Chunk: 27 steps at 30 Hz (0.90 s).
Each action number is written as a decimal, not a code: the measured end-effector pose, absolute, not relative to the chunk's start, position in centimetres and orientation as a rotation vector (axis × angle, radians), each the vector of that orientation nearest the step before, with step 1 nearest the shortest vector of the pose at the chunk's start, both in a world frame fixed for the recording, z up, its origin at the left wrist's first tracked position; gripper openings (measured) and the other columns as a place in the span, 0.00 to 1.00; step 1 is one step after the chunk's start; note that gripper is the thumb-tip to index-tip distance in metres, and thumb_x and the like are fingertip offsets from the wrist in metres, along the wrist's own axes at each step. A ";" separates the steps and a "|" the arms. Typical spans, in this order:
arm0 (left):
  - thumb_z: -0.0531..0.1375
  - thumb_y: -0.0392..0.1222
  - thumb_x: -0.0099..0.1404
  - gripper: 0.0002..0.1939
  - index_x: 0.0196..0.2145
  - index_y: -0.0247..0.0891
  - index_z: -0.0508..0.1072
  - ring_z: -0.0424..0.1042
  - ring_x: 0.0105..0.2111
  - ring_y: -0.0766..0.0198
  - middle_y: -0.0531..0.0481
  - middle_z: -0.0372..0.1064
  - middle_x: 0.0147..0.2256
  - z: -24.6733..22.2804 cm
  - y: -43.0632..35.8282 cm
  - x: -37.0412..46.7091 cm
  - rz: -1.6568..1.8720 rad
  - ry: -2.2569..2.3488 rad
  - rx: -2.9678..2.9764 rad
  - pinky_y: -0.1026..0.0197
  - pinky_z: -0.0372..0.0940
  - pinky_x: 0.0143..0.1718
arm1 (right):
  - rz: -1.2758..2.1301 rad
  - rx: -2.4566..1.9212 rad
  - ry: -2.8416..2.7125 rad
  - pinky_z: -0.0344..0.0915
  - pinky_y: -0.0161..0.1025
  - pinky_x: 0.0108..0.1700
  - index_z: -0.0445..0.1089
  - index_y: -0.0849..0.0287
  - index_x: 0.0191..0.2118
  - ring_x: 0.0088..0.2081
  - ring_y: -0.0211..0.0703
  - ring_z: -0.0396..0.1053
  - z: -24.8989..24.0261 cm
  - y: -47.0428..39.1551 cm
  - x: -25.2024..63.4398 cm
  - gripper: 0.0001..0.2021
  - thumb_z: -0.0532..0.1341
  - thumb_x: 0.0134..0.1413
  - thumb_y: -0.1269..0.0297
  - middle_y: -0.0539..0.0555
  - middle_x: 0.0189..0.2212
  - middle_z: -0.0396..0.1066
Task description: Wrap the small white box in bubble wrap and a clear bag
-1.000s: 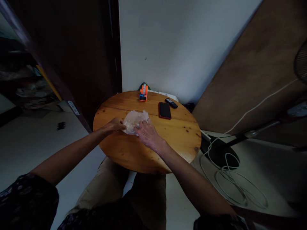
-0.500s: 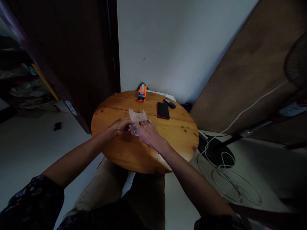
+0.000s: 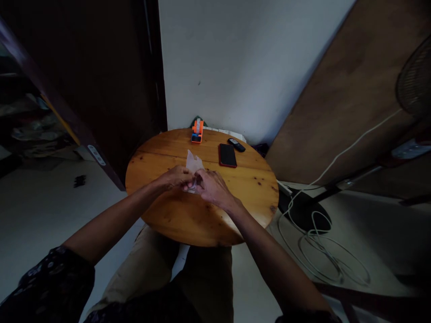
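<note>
A thin, pale, crumpled sheet [image 3: 194, 162] stands up between my hands over the round wooden table [image 3: 249, 193]. Its lower part is pinched in the fingers of my left hand [image 3: 179, 177]. From the other side, my right hand [image 3: 214, 187] has its fingers closed on the same sheet, and the fingertips of both hands nearly meet. The fingers partly hide the lower part of the sheet, and whether anything is wrapped in it cannot be made out.
On the table's far side are an orange tape dispenser [image 3: 197, 131], a dark phone with a red edge [image 3: 228, 155] and a small black keypad phone [image 3: 236, 144]. Right of the table, a fan's base [image 3: 305, 211] and a looped white cable [image 3: 319, 244] lie on the floor.
My hands have drawn closer together around the sheet. Its upper part is now narrower and more gathered. The view has shifted slightly.
</note>
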<state>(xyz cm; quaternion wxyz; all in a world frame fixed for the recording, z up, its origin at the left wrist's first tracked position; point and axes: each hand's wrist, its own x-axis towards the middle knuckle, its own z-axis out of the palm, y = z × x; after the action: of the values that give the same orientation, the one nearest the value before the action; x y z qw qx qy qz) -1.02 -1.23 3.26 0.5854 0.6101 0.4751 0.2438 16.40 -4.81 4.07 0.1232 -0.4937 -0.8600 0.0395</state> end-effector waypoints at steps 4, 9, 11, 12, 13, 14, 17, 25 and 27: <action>0.61 0.38 0.50 0.04 0.26 0.36 0.74 0.62 0.20 0.68 0.57 0.64 0.19 3.1 -1.4 -0.4 0.543 1.306 1.690 0.65 0.56 0.24 | 0.263 -1.399 -2.424 0.62 0.40 0.45 0.68 0.59 0.50 0.45 0.49 0.73 3.7 -4.8 17.0 0.16 0.62 0.55 0.71 0.57 0.44 0.77; 0.64 0.39 0.55 0.06 0.32 0.41 0.80 0.70 0.36 0.59 0.50 0.72 0.32 2.9 -2.1 -0.4 0.567 1.395 2.279 0.61 0.62 0.36 | 0.426 -1.327 -2.315 0.64 0.40 0.48 0.67 0.61 0.50 0.47 0.46 0.72 3.1 -5.0 18.0 0.17 0.61 0.53 0.73 0.58 0.47 0.75; 0.64 0.38 0.56 0.09 0.36 0.41 0.80 0.71 0.41 0.57 0.47 0.73 0.38 2.5 -2.1 -0.5 0.615 1.363 2.380 0.59 0.64 0.43 | 0.422 -1.346 -2.300 0.64 0.41 0.50 0.67 0.62 0.53 0.49 0.48 0.71 2.9 -4.9 18.5 0.18 0.60 0.55 0.71 0.60 0.50 0.74; 0.64 0.38 0.56 0.11 0.38 0.41 0.80 0.71 0.43 0.56 0.46 0.73 0.41 2.2 -2.0 -0.6 0.634 1.338 2.394 0.59 0.65 0.46 | 0.410 -1.364 -2.297 0.64 0.42 0.51 0.67 0.62 0.54 0.51 0.48 0.71 2.7 -4.9 18.7 0.19 0.60 0.57 0.69 0.61 0.52 0.73; 0.63 0.37 0.56 0.13 0.41 0.41 0.80 0.71 0.44 0.56 0.46 0.73 0.42 2.0 -1.9 -0.6 0.640 1.313 2.392 0.58 0.65 0.48 | 0.397 -1.382 -2.294 0.64 0.43 0.53 0.67 0.62 0.55 0.52 0.49 0.71 2.6 -4.8 19.0 0.19 0.58 0.59 0.67 0.61 0.53 0.73; 0.63 0.37 0.56 0.15 0.43 0.41 0.79 0.71 0.45 0.55 0.46 0.73 0.43 1.7 -1.8 -0.6 0.632 1.296 2.382 0.57 0.65 0.49 | 0.385 -1.399 -2.292 0.63 0.44 0.54 0.67 0.62 0.56 0.53 0.50 0.70 2.4 -4.7 19.2 0.18 0.57 0.61 0.66 0.61 0.53 0.73; 0.61 0.38 0.59 0.14 0.43 0.40 0.79 0.72 0.45 0.54 0.45 0.74 0.44 1.2 -1.7 -0.6 0.585 1.258 2.374 0.57 0.66 0.49 | 0.347 -1.452 -2.261 0.63 0.45 0.55 0.69 0.60 0.54 0.53 0.49 0.70 1.7 -4.5 19.7 0.16 0.53 0.64 0.65 0.60 0.52 0.74; 0.56 0.36 0.64 0.15 0.47 0.40 0.77 0.71 0.51 0.55 0.44 0.74 0.48 0.1 -2.8 -0.7 0.690 1.153 2.403 0.56 0.64 0.54 | 0.295 -1.654 -1.988 0.66 0.43 0.49 0.73 0.60 0.41 0.45 0.47 0.70 0.1 -4.7 20.5 0.11 0.57 0.60 0.61 0.60 0.46 0.71; 0.55 0.36 0.65 0.16 0.49 0.40 0.76 0.70 0.51 0.55 0.44 0.73 0.50 -0.4 -3.0 -0.8 0.742 1.126 2.413 0.55 0.64 0.56 | 0.355 -1.718 -1.917 0.66 0.41 0.45 0.72 0.58 0.38 0.41 0.45 0.70 0.2 -4.7 20.6 0.10 0.57 0.59 0.60 0.57 0.42 0.72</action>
<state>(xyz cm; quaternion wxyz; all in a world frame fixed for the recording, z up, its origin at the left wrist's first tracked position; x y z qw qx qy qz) -0.75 -2.96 -0.39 0.1873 0.8575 0.4002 0.2636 20.55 -4.74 0.24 0.2684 -0.6368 -0.7107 0.1315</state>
